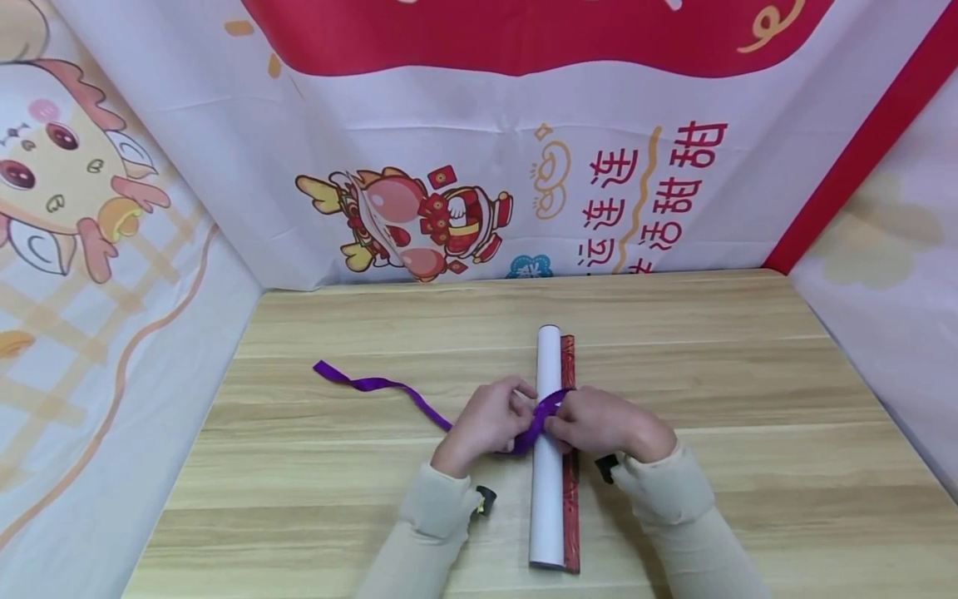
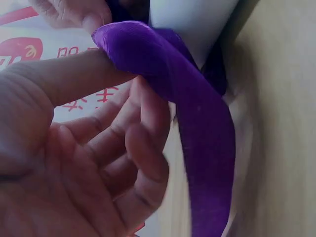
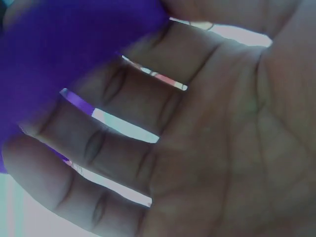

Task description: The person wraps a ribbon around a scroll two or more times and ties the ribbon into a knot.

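Note:
A white roll (image 1: 548, 507) lies lengthwise on the table, a red patterned strip (image 1: 571, 532) showing along its right side. Purple ribbon (image 1: 542, 413) crosses over the roll's middle, twisted on itself there, and its loose tail trails off to the left. From the left side my left hand (image 1: 488, 416) pinches the ribbon between thumb and fingers; in the left wrist view the ribbon (image 2: 205, 133) wraps over the thumb tip and hangs down. My right hand (image 1: 604, 423), on the roll's right side, grips another length of ribbon (image 3: 64, 54) near the thumb.
The wood-grain table (image 1: 337, 516) ends at the back against a white cloth backdrop (image 1: 449, 108) with red printing. Printed cloth also hangs at the left and right. Small black wrist devices sit by both cuffs.

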The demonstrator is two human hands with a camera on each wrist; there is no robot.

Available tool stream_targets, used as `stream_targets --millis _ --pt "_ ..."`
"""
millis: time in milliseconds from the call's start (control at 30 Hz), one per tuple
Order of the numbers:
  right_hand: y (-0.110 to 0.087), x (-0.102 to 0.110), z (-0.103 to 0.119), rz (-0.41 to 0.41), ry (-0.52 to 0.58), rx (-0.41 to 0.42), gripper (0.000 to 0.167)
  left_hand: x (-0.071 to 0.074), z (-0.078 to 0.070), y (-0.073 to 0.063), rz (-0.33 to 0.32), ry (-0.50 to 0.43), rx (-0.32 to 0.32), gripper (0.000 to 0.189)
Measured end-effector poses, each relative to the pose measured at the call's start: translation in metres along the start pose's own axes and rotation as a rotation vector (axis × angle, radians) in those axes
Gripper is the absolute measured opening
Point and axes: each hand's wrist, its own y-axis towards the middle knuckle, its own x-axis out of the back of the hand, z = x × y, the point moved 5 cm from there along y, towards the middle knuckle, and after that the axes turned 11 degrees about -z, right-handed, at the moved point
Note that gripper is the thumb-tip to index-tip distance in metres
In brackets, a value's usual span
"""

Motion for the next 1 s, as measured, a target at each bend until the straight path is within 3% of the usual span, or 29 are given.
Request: stream_targets --millis 167,300,400,500,633,833,1000 --pt "-0.004 0.014 -0.006 -0.08 -0.038 -0.037 0.038 0.02 -0.003 0.002 -0.246 0.124 -0.11 0.027" --pt "-0.003 0.029 -0.007 -0.262 -0.07 -0.015 0.029 0.034 -0.005 0.004 -0.426 0.145 -0.171 0.024" --pt "-0.001 0.036 -0.003 -0.412 -0.065 0.018 0.023 0.04 -0.01 0.003 -0.506 0.13 -0.261 0.022" --pt "0.0 0.039 0.003 -0.516 -0.042 0.068 0.028 0.043 -0.016 0.002 -0.524 0.092 -0.358 0.022" --pt "0.0 0.039 0.012 -0.589 -0.018 0.157 0.038 0.043 -0.024 0.0 -0.496 0.01 -0.458 0.022" --pt "0.0 0.035 0.022 -0.6 0.041 0.314 0.039 0.044 -0.035 -0.007 -0.491 -0.069 -0.616 0.019" --pt "-0.002 0.037 0.025 -0.579 0.028 0.369 0.017 0.047 -0.041 -0.011 -0.51 -0.106 -0.686 0.019"
